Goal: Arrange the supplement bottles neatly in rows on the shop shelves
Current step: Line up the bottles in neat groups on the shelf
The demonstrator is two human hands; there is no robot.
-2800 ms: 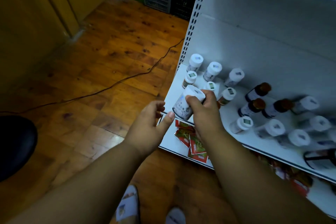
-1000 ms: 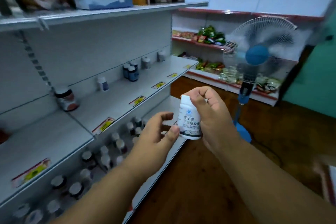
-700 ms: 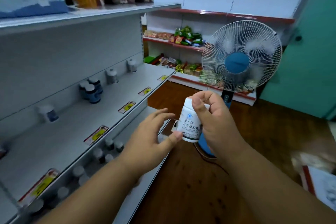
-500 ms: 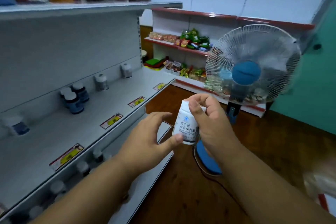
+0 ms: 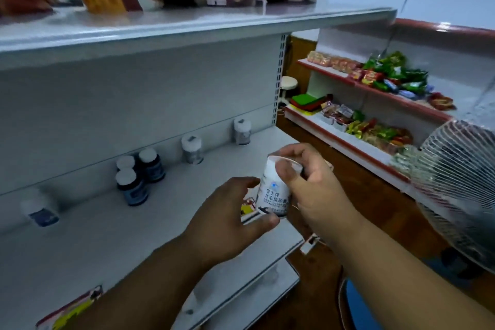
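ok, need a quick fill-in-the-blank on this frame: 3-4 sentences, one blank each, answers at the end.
1. The right hand grips the white bottle around its ____.
2. The left hand touches the bottle's base with its ____.
3. Three dark blue bottles with ____ caps stand clustered on the middle shelf.
4. The top shelf holds snack ____.

Missing words: cap; thumb; white; bags
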